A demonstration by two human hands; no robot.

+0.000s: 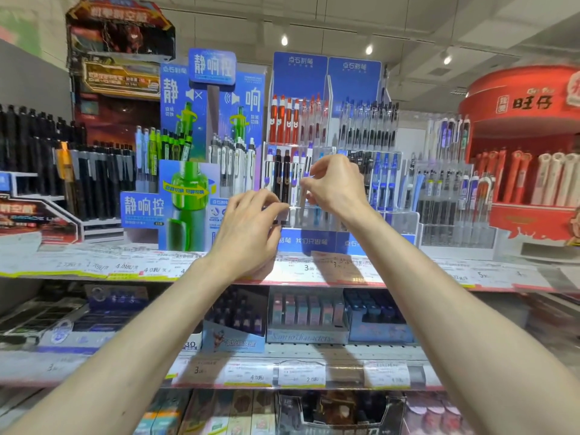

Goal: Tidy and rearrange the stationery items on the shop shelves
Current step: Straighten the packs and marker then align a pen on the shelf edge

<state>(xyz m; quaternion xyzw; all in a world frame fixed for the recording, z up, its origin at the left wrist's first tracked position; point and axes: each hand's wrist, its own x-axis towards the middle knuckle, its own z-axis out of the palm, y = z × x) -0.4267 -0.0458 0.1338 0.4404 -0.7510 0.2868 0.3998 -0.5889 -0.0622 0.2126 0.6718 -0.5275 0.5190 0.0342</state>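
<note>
Two bare forearms are reaching up from the bottom edge toward the top shelf [94, 268], which is carrying a strip of price labels along its front. At far left, black pens [94, 183] are standing in stepped rows, and beside them a blue and green cardboard display [188, 183] is showing a large green pen picture. Next, the left hand [248, 227] is hovering at the lower tier of a clear acrylic pen rack [401, 221], its fingers curling and its fingertips pinching the base of a black pen [277, 177] standing upright there. Just right of it, the right hand [332, 183] is pinching a white and blue pen [307, 167] in the same tier between thumb and forefinger. Farther right, a red display [527, 158] is holding red and white pens.
</note>
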